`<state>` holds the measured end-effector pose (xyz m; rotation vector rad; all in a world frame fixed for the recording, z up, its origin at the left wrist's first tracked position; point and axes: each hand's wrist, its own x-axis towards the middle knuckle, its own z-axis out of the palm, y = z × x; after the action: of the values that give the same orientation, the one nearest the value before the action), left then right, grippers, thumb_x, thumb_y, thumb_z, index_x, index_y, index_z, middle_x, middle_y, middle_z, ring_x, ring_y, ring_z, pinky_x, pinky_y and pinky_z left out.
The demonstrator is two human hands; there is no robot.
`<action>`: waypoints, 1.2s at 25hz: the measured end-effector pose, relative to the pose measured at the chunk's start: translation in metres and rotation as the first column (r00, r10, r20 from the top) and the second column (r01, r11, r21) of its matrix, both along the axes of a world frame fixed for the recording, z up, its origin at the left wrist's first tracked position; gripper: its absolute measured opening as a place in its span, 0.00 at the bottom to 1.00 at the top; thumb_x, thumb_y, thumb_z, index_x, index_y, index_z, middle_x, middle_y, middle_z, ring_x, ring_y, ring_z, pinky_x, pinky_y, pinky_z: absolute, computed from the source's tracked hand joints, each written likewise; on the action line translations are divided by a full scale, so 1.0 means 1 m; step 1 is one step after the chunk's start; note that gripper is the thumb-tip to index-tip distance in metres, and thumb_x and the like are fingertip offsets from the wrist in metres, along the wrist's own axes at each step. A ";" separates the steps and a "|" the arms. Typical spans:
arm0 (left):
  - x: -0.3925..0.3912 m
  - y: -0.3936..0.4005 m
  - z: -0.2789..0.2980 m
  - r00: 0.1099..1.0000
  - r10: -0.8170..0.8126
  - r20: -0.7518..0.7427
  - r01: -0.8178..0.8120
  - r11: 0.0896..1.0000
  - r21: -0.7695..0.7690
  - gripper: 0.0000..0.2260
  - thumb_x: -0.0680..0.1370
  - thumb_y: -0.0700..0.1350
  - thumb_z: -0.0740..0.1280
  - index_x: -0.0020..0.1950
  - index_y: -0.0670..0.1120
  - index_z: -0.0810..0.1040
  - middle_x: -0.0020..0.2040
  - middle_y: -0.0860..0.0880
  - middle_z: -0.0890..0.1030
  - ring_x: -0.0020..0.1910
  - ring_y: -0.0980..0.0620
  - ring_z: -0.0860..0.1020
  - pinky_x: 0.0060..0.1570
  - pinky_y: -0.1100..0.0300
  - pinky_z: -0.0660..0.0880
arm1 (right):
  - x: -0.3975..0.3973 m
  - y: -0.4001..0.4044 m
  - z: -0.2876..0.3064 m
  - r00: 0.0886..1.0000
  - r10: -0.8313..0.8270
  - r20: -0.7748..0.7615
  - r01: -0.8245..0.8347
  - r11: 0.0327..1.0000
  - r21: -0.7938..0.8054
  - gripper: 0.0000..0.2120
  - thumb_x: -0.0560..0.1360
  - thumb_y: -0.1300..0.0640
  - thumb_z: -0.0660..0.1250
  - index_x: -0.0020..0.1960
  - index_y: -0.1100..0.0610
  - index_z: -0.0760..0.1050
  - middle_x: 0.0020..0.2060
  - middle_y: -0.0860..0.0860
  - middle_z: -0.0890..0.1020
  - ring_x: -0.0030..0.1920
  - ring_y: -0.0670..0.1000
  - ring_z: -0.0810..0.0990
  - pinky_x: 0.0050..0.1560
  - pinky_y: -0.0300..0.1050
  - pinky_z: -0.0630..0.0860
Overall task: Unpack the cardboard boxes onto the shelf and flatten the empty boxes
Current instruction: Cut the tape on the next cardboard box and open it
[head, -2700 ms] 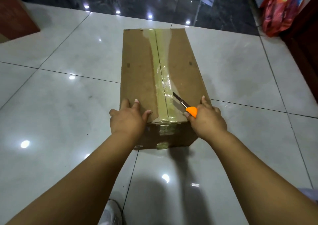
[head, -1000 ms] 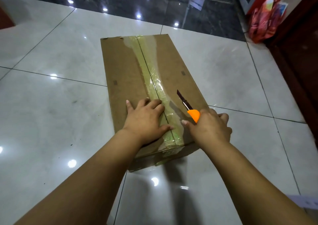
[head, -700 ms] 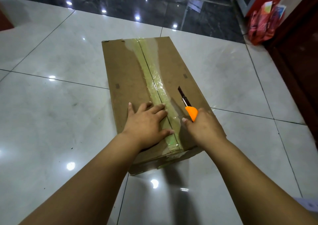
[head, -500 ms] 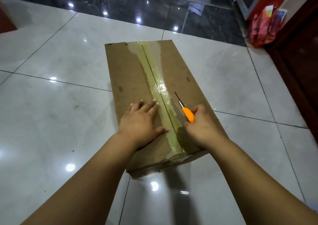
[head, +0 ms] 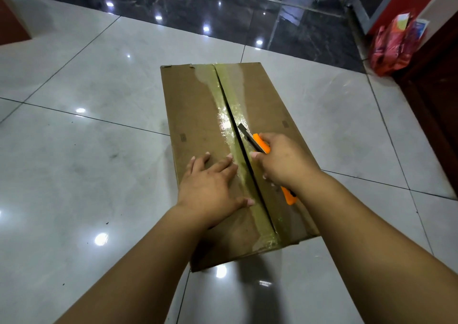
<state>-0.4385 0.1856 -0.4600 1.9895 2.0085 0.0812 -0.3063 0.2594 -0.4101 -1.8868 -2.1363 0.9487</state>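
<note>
Glossy tile floor [head: 86,150], cardboard box [head: 198,115] lying on it. Left hand [head: 210,185] flat, fingers spread, pressing box top. Right hand [head: 285,162] grips orange cutter [head: 260,144], blade at taped seam [head: 230,115].

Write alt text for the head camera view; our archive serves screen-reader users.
A person's right hand holds an orange utility knife with its blade at the taped centre seam of a cardboard box on a glossy tiled floor, while the left hand presses flat on the left flap. A red plastic bag sits far right.
</note>
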 end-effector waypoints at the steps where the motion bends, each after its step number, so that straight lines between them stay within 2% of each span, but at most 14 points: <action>1: 0.000 0.000 0.000 1.000 0.002 0.009 -0.002 1.000 0.002 0.38 0.71 0.72 0.58 0.77 0.58 0.55 0.78 0.60 0.51 0.76 0.46 0.48 0.73 0.49 0.42 | -0.003 0.002 0.000 1.000 0.013 0.017 -0.013 1.000 0.002 0.14 0.78 0.51 0.66 0.61 0.54 0.74 0.34 0.53 0.77 0.40 0.60 0.80 0.47 0.53 0.80; 6: -0.002 0.002 0.000 0.999 0.010 0.038 -0.010 1.000 0.002 0.38 0.71 0.72 0.60 0.77 0.58 0.56 0.78 0.61 0.52 0.76 0.46 0.48 0.73 0.49 0.42 | -0.014 0.008 0.004 0.991 0.033 0.131 -0.023 0.997 -0.070 0.14 0.78 0.51 0.65 0.58 0.60 0.75 0.40 0.59 0.80 0.41 0.61 0.80 0.46 0.50 0.79; 8: -0.003 0.002 0.000 0.999 0.015 0.044 -0.015 1.000 -0.004 0.38 0.70 0.72 0.60 0.77 0.58 0.57 0.77 0.61 0.52 0.76 0.46 0.48 0.73 0.49 0.42 | -0.017 0.005 0.006 0.983 0.048 0.176 -0.034 0.996 -0.082 0.09 0.79 0.53 0.64 0.49 0.59 0.74 0.39 0.57 0.77 0.41 0.59 0.78 0.41 0.44 0.76; 10: -0.002 0.002 0.000 0.998 0.023 0.055 -0.022 1.000 -0.012 0.39 0.70 0.72 0.61 0.76 0.58 0.57 0.77 0.61 0.52 0.76 0.46 0.48 0.74 0.49 0.42 | -0.018 -0.003 0.009 0.969 0.031 0.245 -0.011 0.997 -0.081 0.12 0.79 0.55 0.64 0.38 0.56 0.68 0.34 0.53 0.72 0.41 0.58 0.75 0.33 0.41 0.68; 13: -0.001 0.000 0.001 0.998 0.029 0.064 -0.028 0.999 -0.015 0.39 0.70 0.71 0.61 0.77 0.58 0.56 0.78 0.61 0.52 0.77 0.46 0.47 0.74 0.49 0.41 | -0.016 -0.019 0.017 0.945 0.038 0.326 -0.009 0.996 -0.091 0.17 0.79 0.56 0.63 0.34 0.54 0.61 0.33 0.50 0.66 0.41 0.56 0.72 0.30 0.41 0.61; 15: -0.002 -0.001 0.001 0.998 0.026 0.056 -0.025 0.999 -0.020 0.38 0.72 0.71 0.60 0.77 0.57 0.54 0.78 0.60 0.50 0.77 0.46 0.45 0.73 0.48 0.39 | -0.010 -0.029 0.020 0.943 0.041 0.331 -0.006 0.994 -0.105 0.17 0.78 0.56 0.65 0.35 0.54 0.62 0.33 0.51 0.67 0.41 0.56 0.72 0.29 0.41 0.59; 17: 0.000 -0.003 0.001 0.999 0.014 0.030 -0.012 0.999 -0.036 0.37 0.74 0.70 0.57 0.78 0.57 0.52 0.78 0.59 0.48 0.77 0.46 0.43 0.73 0.47 0.39 | 0.000 -0.040 0.021 0.950 0.049 0.309 -0.012 0.993 -0.121 0.12 0.77 0.55 0.66 0.38 0.55 0.67 0.35 0.52 0.70 0.41 0.57 0.73 0.28 0.40 0.60; 19: 0.003 -0.007 0.002 1.000 0.005 0.006 -0.004 0.999 -0.044 0.35 0.75 0.69 0.55 0.78 0.56 0.50 0.79 0.58 0.46 0.77 0.45 0.42 0.74 0.45 0.39 | 0.011 -0.052 0.022 0.965 0.040 0.259 -0.005 0.991 -0.135 0.07 0.78 0.54 0.64 0.48 0.57 0.73 0.37 0.54 0.73 0.39 0.57 0.74 0.30 0.41 0.65; 21: 0.006 -0.010 0.004 1.000 -0.001 -0.004 0.001 0.999 -0.035 0.33 0.77 0.67 0.54 0.78 0.56 0.51 0.79 0.56 0.46 0.77 0.45 0.42 0.74 0.44 0.41 | 0.021 -0.064 0.023 0.970 0.043 0.238 -0.004 0.987 -0.163 0.11 0.79 0.51 0.63 0.55 0.58 0.75 0.35 0.53 0.72 0.39 0.57 0.75 0.36 0.42 0.70; 22: 0.007 -0.012 0.004 1.000 -0.005 -0.008 0.004 1.000 -0.028 0.32 0.77 0.66 0.53 0.78 0.55 0.52 0.79 0.56 0.47 0.77 0.44 0.43 0.74 0.43 0.42 | 0.025 -0.069 0.023 0.970 0.052 0.238 -0.009 0.984 -0.176 0.12 0.80 0.50 0.62 0.56 0.58 0.74 0.35 0.53 0.72 0.39 0.57 0.76 0.38 0.44 0.71; 25: 0.010 -0.016 0.006 1.000 -0.023 0.005 0.023 1.000 -0.016 0.28 0.79 0.63 0.53 0.77 0.56 0.55 0.79 0.55 0.49 0.77 0.43 0.46 0.74 0.43 0.44 | 0.033 -0.084 0.020 0.966 0.068 0.250 -0.016 0.979 -0.203 0.09 0.80 0.50 0.61 0.48 0.57 0.72 0.36 0.53 0.72 0.39 0.57 0.76 0.39 0.44 0.71; 30: 0.017 -0.025 0.007 0.997 -0.063 0.040 0.065 0.998 -0.029 0.21 0.82 0.57 0.53 0.75 0.59 0.59 0.79 0.52 0.50 0.77 0.41 0.46 0.73 0.41 0.43 | 0.048 -0.102 0.020 0.966 0.122 0.228 -0.066 0.970 -0.236 0.10 0.81 0.52 0.61 0.56 0.58 0.73 0.40 0.55 0.76 0.43 0.59 0.79 0.46 0.52 0.80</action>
<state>-0.4218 0.1604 -0.4535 2.0159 1.9092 0.0750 -0.2580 0.1570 -0.3900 -2.1207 -2.3627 1.0730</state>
